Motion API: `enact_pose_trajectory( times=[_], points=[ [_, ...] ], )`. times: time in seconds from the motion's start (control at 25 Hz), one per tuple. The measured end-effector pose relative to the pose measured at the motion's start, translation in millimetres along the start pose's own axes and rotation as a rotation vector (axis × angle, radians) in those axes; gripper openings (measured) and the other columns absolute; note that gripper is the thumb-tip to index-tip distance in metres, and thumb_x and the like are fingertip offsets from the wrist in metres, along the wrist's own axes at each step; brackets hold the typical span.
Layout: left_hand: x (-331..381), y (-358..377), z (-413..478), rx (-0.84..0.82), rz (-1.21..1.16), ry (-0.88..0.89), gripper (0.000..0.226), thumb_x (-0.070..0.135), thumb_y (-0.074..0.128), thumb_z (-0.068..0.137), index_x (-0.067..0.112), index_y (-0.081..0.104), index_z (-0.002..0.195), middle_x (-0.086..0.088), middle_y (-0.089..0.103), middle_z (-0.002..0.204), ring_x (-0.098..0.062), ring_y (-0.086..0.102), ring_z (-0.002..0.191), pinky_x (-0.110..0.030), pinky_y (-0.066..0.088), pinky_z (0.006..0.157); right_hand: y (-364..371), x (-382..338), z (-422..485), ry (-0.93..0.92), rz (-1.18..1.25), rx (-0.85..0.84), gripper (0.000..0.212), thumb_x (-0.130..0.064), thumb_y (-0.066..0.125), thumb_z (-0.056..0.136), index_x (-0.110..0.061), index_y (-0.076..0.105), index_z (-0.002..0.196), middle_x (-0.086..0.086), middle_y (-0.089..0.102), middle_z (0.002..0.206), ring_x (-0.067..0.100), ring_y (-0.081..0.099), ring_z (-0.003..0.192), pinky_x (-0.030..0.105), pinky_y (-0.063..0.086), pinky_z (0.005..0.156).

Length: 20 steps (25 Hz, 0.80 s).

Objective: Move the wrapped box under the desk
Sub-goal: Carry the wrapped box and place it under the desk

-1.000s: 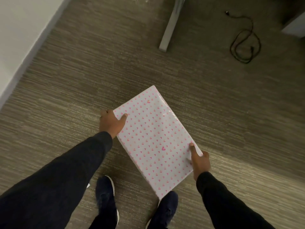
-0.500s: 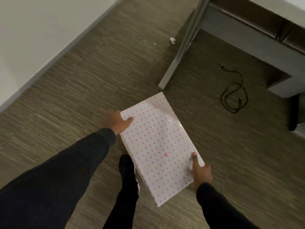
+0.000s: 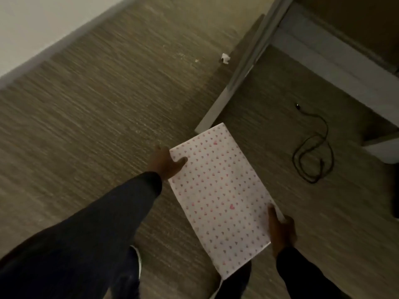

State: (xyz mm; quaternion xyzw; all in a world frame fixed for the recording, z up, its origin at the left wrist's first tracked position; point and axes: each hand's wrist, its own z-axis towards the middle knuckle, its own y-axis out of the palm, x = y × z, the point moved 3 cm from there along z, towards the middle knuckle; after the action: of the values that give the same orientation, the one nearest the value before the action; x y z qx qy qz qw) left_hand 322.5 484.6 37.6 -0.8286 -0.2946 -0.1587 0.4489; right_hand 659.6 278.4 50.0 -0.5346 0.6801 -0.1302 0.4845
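I hold the wrapped box (image 3: pixel 218 197), a flat white parcel dotted with pink hearts, above the carpet in front of me. My left hand (image 3: pixel 164 162) grips its far left edge, thumb on top. My right hand (image 3: pixel 280 229) grips its near right edge. The box's far corner points at the foot of the desk leg (image 3: pixel 239 72), a pale grey post slanting up to the desk frame (image 3: pixel 328 59) at the upper right. The carpet under the desk lies just beyond the box.
A black cable (image 3: pixel 313 156) lies coiled on the carpet under the desk. A small white scrap (image 3: pixel 225 58) sits left of the desk leg. A white wall and baseboard (image 3: pixel 54 46) run along the upper left. A pale panel (image 3: pixel 386 147) stands at the right.
The view has moved forward towards the desk, so its leg and frame now look larger. Both hands still hold the box the same way. My feet have shifted in a step.
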Motion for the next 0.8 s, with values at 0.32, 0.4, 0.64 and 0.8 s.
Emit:
enact_pose_trajectory(
  times=[0.32,0.4,0.64,0.8],
  points=[
    [89.2,122.5,145.9,0.067,-0.208,0.092,0.079,0.057,0.065,0.088,0.007,0.043,0.146,-0.017,0.051,0.146,-0.032,0.053,0.13,-0.042,0.046,0.105,16.8,-52.4,220.4,-0.219,-0.08,0.153,0.08,-0.065,0.053,0.092,-0.008,0.045,0.148,0.023,0.051,0.148,0.043,0.05,0.131,0.044,0.041,0.103],
    [110.1,137.5,176.8,0.089,-0.166,0.13,0.079,0.059,0.064,0.087,0.008,0.044,0.144,-0.015,0.049,0.146,-0.031,0.054,0.128,-0.044,0.049,0.104,18.8,-66.4,260.7,-0.269,-0.073,0.175,0.079,-0.063,0.052,0.094,-0.005,0.046,0.148,0.022,0.05,0.149,0.042,0.049,0.133,0.04,0.04,0.101],
    [174.4,166.7,246.8,0.144,-0.115,0.251,0.076,0.059,0.066,0.086,0.01,0.046,0.141,-0.015,0.044,0.152,-0.028,0.059,0.122,-0.044,0.054,0.099,25.1,-100.3,347.0,-0.361,0.029,0.263,0.071,-0.064,0.044,0.094,-0.001,0.064,0.122,0.023,0.068,0.114,0.035,0.061,0.083,0.048,0.051,0.087],
    [201.3,179.5,280.0,0.186,-0.1,0.309,0.079,0.058,0.07,0.083,0.012,0.045,0.142,-0.012,0.042,0.15,-0.026,0.059,0.118,-0.04,0.056,0.094,29.8,-105.4,390.6,-0.349,0.063,0.276,0.078,-0.076,0.037,0.084,-0.013,0.067,0.119,0.016,0.068,0.109,0.029,0.06,0.079,0.044,0.047,0.079]
  ],
)
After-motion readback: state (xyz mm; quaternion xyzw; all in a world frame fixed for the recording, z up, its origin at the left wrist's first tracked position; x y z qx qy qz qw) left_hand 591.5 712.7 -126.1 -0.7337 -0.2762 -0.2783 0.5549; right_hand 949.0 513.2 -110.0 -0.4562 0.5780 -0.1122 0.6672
